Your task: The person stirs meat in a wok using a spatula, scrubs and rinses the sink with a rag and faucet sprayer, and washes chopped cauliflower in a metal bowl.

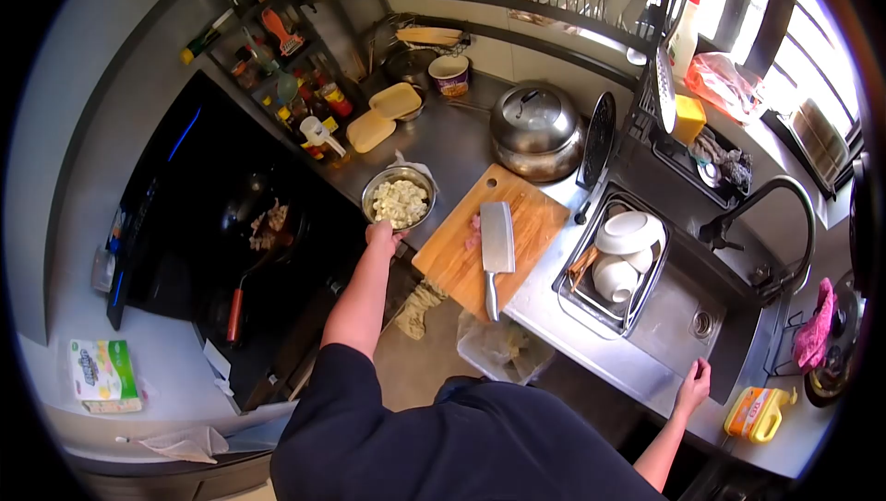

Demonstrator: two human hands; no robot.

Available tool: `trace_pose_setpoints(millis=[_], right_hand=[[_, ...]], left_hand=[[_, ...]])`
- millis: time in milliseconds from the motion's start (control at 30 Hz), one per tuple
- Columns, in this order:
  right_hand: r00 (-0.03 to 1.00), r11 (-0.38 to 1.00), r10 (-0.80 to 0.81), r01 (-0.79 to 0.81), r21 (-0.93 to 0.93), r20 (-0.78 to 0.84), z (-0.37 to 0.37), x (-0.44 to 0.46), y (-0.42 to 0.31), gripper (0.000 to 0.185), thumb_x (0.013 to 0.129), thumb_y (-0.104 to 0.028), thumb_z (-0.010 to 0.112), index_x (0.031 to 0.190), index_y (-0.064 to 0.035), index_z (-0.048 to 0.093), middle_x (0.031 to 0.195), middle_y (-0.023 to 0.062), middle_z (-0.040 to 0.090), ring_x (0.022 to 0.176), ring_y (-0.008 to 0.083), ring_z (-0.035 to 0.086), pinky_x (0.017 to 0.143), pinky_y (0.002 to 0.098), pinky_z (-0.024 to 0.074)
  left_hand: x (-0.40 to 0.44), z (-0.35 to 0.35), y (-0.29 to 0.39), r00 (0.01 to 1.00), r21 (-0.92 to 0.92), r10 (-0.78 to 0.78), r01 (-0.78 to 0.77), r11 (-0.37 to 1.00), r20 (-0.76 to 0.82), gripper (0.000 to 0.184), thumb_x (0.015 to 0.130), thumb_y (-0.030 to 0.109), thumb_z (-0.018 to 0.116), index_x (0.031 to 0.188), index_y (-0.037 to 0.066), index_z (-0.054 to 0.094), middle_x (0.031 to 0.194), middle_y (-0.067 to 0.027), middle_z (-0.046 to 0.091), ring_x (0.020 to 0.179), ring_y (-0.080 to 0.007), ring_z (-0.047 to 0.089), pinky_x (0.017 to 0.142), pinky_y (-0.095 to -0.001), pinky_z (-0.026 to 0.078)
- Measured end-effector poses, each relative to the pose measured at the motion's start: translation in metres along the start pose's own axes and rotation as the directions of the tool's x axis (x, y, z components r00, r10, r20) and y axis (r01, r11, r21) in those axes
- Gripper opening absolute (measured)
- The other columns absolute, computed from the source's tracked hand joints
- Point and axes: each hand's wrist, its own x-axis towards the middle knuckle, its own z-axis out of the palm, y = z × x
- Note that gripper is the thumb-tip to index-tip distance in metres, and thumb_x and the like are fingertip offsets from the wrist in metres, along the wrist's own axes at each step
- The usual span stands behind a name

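A metal bowl point(400, 198) of pale chopped pieces stands at the counter's edge, left of the cutting board. My left hand point(383, 235) grips the bowl's near rim, its fingers partly hidden beneath it. On the wooden cutting board point(535, 224) lies a cleaver point(497, 241), blade away from me and handle over the near edge, with a little pink meat point(473, 232) beside the blade. My right hand point(692, 385) is over the sink's near edge, fingers curled together; nothing shows in it.
A pan point(277, 224) with pieces of food sits on the dark stove at left. A lidded steel pot point(538, 127) stands behind the board. White bowls fill a rack point(614, 270) in the sink point(674, 335). A bin point(503, 349) is below the counter; a yellow bottle point(759, 413) stands right.
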Motion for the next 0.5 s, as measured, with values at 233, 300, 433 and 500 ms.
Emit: trace_pose_setpoints(millis=[233,300,433,500], right_hand=[[0.937,0.997,0.082,-0.081,-0.015,0.338,-0.017,0.000,-0.034,0.028,0.099,-0.022,0.068,0.109,0.0039,0.072,0.093,0.0110,0.074,0.084,0.0184,0.066,0.082,0.0311,0.0524],[0.867,0.991,0.027,-0.086,0.098,0.497,-0.047,0.016,-0.101,0.027,0.098,-0.020,0.069,0.108,0.0048,0.073,0.091,0.0080,0.073,0.083,0.0148,0.064,0.082,0.0289,0.0515],[0.852,0.949,-0.229,0.089,0.301,0.471,-0.101,0.031,-0.260,0.023,0.100,-0.017,0.067,0.105,0.0043,0.073,0.088,0.0054,0.070,0.084,0.0117,0.062,0.080,0.0261,0.0493],[0.785,0.907,-0.379,0.209,0.366,0.490,-0.133,0.033,-0.312,0.029,0.100,-0.025,0.067,0.102,0.0032,0.072,0.088,0.0072,0.071,0.083,0.0136,0.064,0.078,0.0270,0.0495]], left_hand=[[0.054,0.105,0.003,0.981,-0.109,0.003,0.018,0.994,0.192,0.040,0.095,-0.005,0.047,0.134,-0.007,0.053,0.122,-0.0260,0.065,0.099,-0.0387,0.071,0.074,-0.0485,0.066],[0.057,0.105,-0.010,0.980,-0.166,0.001,0.033,0.986,0.201,0.037,0.096,-0.003,0.051,0.132,-0.007,0.053,0.120,-0.0247,0.064,0.098,-0.0380,0.071,0.075,-0.0481,0.066],[0.029,0.069,-0.013,0.992,-0.146,0.039,-0.022,0.989,0.121,0.023,0.098,0.014,0.065,0.111,-0.003,0.058,0.101,-0.0164,0.061,0.080,-0.0301,0.068,0.073,-0.0415,0.064],[-0.008,0.030,-0.016,0.974,-0.115,0.183,-0.169,0.979,0.134,0.026,0.097,0.015,0.068,0.114,-0.002,0.061,0.100,-0.0168,0.063,0.078,-0.0267,0.067,0.071,-0.0393,0.062]])
